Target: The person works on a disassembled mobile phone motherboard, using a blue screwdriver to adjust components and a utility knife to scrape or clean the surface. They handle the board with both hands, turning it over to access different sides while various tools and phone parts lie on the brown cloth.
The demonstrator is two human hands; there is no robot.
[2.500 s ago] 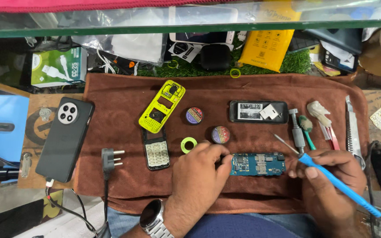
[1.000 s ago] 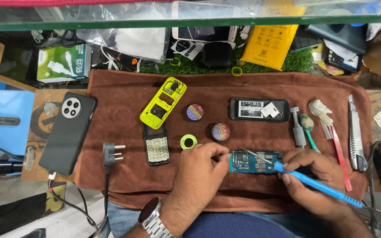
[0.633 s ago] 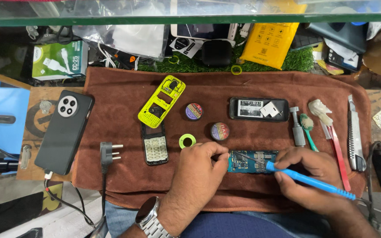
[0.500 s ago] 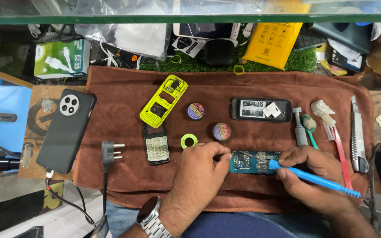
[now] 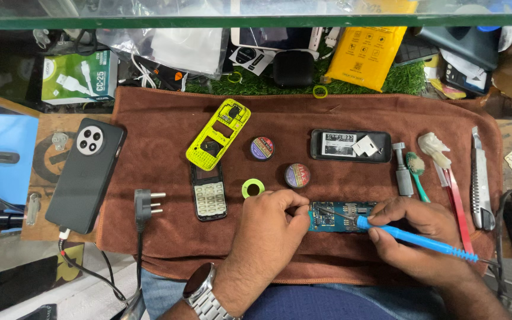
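Fingers of your left hand [image 5: 268,228] pinch the circuit board's [image 5: 342,216] left edge; your right hand [image 5: 422,228] is clamped on the blue soldering iron [image 5: 416,238]. Its tip, lifted off moments ago, now touches the board, so soldering is underway. At twelve o'clock lies the black phone body [image 5: 351,145].

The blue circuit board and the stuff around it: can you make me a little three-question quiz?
1. True or false: the right hand holds a blue-handled soldering iron with its tip on the circuit board.
2. Which lies nearest the left hand? A) green ring B) yellow phone frame C) plug
3. What cloth are the parts lying on?

Key: 1 true; 2 A; 3 a brown towel.
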